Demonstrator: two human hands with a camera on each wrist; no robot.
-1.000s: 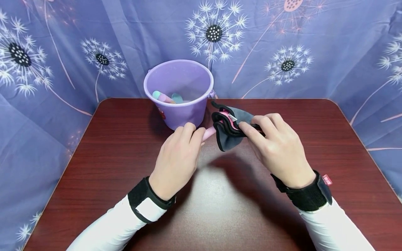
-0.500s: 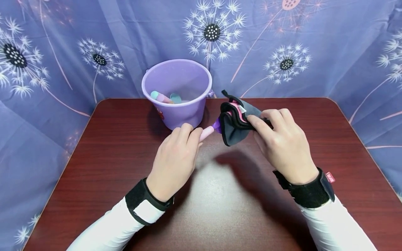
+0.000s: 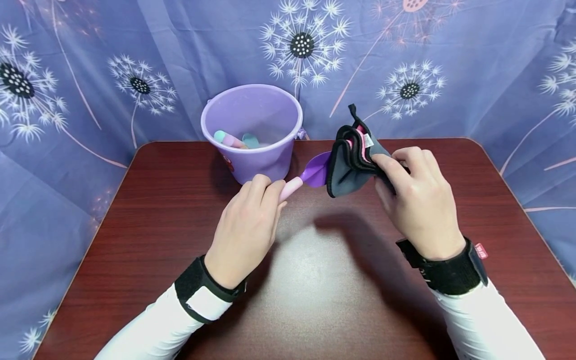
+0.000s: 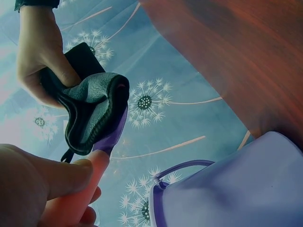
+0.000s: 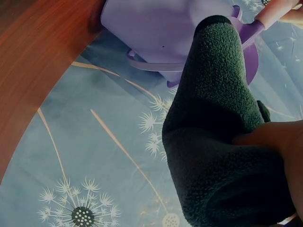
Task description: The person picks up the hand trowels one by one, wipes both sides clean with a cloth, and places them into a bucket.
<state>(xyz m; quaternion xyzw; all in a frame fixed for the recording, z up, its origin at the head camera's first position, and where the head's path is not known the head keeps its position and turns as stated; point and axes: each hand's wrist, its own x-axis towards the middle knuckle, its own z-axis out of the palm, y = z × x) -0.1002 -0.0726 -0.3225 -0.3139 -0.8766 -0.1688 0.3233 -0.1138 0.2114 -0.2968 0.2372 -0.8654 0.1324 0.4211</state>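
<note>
My left hand grips the pink handle of a toy shovel with a purple blade, held above the table. The blade points right, its far end hidden by a dark grey cloth with black edging and pink inner layers. Fingers and thumb of my right hand pinch the bunched cloth from the right. In the left wrist view, the folded cloth lies against the blade beyond my thumb. The fleecy cloth fills much of the right wrist view, in front of part of the shovel.
Behind my left hand stands a purple bucket. Inside it lie a pink-handled item with a teal end and a teal round piece. A floral blue curtain hangs behind the dark red wooden table.
My right hand and the cloth have moved right and up, baring more of the purple blade. My left hand, with the shovel, has shifted slightly left.
</note>
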